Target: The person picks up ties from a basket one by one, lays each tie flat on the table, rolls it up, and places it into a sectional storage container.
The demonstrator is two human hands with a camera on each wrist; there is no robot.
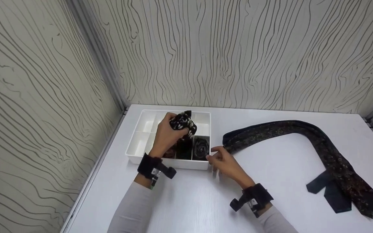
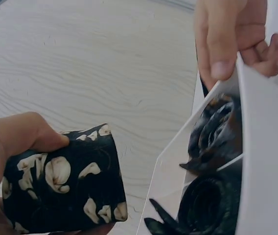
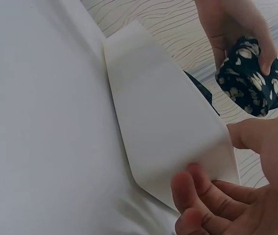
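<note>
Several ties (image 1: 325,151) beside tray (image 1: 176,164) | left grip (image 1: 166,136) clamped on floral roll (image 1: 184,124) | right grip (image 1: 227,165) pinches tray

Passage was available above the white tabletop (image 1: 189,200) at six o'clock from the white, rectangular, compartmented plastic tray (image 1: 180,164), between both forearms. The left hand (image 1: 167,136), gripping a black, pale-patterned fabric roll (image 1: 184,124), obstructed tray centre; the right hand (image 1: 225,164) blocked four o'clock. Long dark floral neckties (image 1: 270,132) obstructed three o'clock.

No text, label, brand, number or sign is legible in any of the three views. Pale patches (image 1: 155,173) on the left wrist mount (image 1: 145,165) and right wrist mount (image 1: 260,194) are too small to read.
</note>
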